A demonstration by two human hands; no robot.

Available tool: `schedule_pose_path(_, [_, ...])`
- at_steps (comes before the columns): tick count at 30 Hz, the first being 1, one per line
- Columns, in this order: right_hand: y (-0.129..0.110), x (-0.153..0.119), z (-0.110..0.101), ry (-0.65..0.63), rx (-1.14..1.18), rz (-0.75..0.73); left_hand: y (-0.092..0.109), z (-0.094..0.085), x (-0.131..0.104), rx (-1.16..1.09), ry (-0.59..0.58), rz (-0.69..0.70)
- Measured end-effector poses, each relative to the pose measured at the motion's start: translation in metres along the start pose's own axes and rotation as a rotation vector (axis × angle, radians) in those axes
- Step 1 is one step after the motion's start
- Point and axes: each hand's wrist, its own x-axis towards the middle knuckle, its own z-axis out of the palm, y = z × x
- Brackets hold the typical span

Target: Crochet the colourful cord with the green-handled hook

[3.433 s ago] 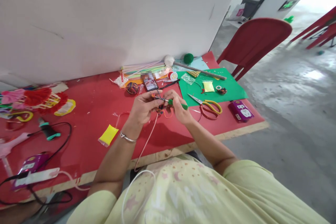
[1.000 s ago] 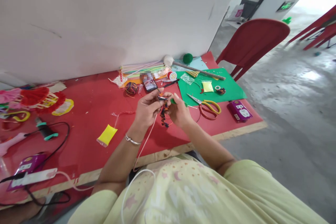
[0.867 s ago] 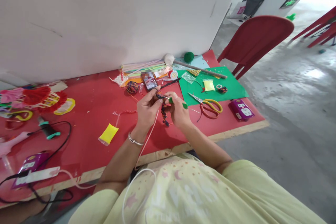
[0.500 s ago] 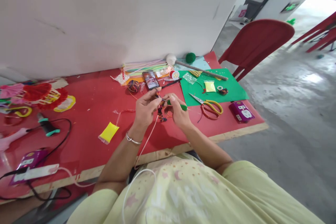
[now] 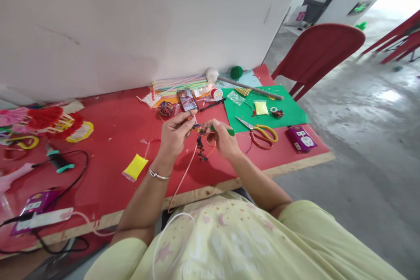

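Observation:
Both hands are raised together over the red table (image 5: 114,135). My left hand (image 5: 173,135) pinches the top of a short multicoloured yarn chain (image 5: 199,146) that dangles between the hands. My right hand (image 5: 223,139) grips a green-handled crochet hook (image 5: 226,130) whose tip meets the chain. A thin orange strand loops below the hands. A pink cord (image 5: 182,175) runs from under my left hand down toward my lap. A silver bangle sits on my left wrist.
Scissors (image 5: 260,131) with yellow and red handles lie right of my hands by a green sheet (image 5: 288,111). A phone (image 5: 187,101), a yarn ball (image 5: 165,108) and straws sit behind. A yellow packet (image 5: 135,167), cables and a purple box (image 5: 300,138) lie about. A red chair (image 5: 318,52) stands right.
The yarn chain hangs a little longer and lower than half a second ago. Both hands shifted slightly while staying together over the same spot.

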Motion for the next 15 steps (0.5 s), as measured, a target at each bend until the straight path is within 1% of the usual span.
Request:
schedule_pose_path(3, [-0.002, 0.0, 0.0, -0.005, 0.01, -0.033, -0.006, -0.003, 0.001, 0.089, -0.028, 0.08])
schedule_pose_path(7, [-0.004, 0.001, 0.0, -0.016, 0.065, -0.045, -0.012, -0.007, 0.004, 0.061, -0.085, 0.08])
schedule_pose_path(9, [-0.006, 0.001, -0.001, -0.036, 0.036, -0.03, -0.012, -0.008, 0.005, 0.112, -0.105, 0.104])
schedule_pose_path(11, [-0.007, 0.001, -0.001, -0.054, -0.04, -0.037, -0.012, -0.009, 0.004, 0.21, -0.102, 0.167])
schedule_pose_path(13, [-0.009, -0.001, -0.001, -0.048, -0.132, -0.101, -0.013, -0.009, 0.002, 0.314, -0.077, 0.26])
schedule_pose_path(15, [-0.009, -0.003, 0.002, -0.021, -0.232, -0.213, -0.014, -0.008, -0.001, 0.406, -0.05, 0.349])
